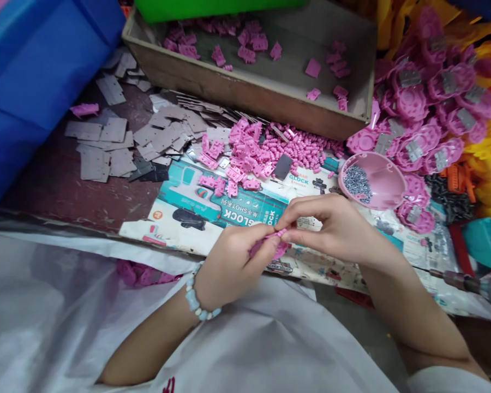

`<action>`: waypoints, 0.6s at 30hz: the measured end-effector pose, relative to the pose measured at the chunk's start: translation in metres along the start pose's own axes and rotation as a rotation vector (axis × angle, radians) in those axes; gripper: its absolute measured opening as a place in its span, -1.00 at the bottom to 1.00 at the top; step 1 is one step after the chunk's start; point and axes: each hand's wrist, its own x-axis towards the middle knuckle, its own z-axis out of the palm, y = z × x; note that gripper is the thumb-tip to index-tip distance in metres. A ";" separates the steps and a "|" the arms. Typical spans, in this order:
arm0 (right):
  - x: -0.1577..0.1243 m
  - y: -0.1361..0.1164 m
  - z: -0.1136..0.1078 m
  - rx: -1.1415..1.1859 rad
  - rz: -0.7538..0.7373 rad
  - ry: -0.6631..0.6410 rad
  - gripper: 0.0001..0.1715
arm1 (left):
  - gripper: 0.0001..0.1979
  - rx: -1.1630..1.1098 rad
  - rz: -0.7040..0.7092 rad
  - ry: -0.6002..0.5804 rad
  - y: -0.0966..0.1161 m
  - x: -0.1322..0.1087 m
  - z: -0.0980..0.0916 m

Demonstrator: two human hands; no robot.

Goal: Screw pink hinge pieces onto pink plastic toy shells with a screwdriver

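My left hand, with a bead bracelet on the wrist, is closed around a pink plastic part at the table's near edge. My right hand pinches the same part from the right, fingertips meeting the left hand's. Most of the part is hidden by the fingers. Just beyond the hands lies a heap of small pink plastic pieces on printed toy packaging card. A pink bowl of small metal screws stands right of the hands.
Grey metal plates are strewn at the left. A wooden tray with several pink pieces sits behind. Finished pink discs with metal plates pile at the right. A power screwdriver lies near right. A blue bin stands far left.
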 end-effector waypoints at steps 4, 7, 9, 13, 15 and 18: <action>0.032 0.006 0.008 -0.318 -0.155 0.124 -0.76 | -0.78 -0.009 -0.004 0.115 -0.003 -0.006 -0.009; 0.052 0.017 0.023 -0.758 -0.192 0.229 -0.91 | -0.80 -0.013 -0.035 0.177 -0.006 -0.010 -0.011; 0.054 0.024 0.032 -0.844 -0.197 0.224 -0.89 | -0.80 -0.039 -0.054 0.210 -0.009 -0.011 -0.012; 0.022 0.031 0.034 -0.810 -0.176 0.210 -0.82 | -0.78 -0.121 -0.127 0.256 -0.011 -0.010 -0.010; -0.001 0.035 0.032 -0.765 -0.161 0.219 -0.84 | -0.76 -0.159 -0.161 0.239 -0.009 -0.005 -0.005; -0.026 0.043 0.032 -0.709 -0.159 0.298 -0.84 | -0.75 -0.201 -0.190 0.189 -0.004 0.004 0.006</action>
